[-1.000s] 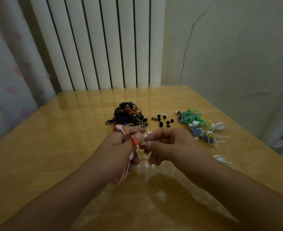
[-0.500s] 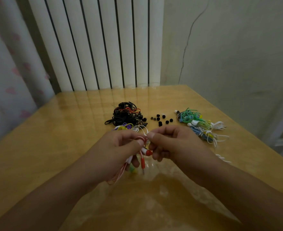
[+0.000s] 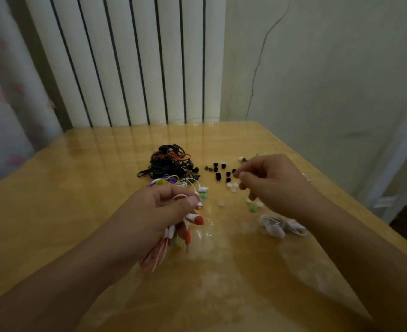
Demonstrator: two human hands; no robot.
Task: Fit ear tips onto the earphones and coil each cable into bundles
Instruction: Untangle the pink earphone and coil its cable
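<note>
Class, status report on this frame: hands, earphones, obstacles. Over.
Left hand grips red-and-white earphones, cable dangling. Right hand curled over black ear tips; grip unclear. Nothing between them.

No legible text, labels, brands or numbers were observed on any surface; image was dim and soft, small markings could not be resolved.

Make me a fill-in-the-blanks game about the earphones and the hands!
1. The left hand grips the red and white earphones, and the right hand reaches over the loose ____ ear tips.
2. The tangled pile of black earphones lies on the ____.
3. A small ____ ear tip lies below the right hand.

Answers: black; table; green
</note>
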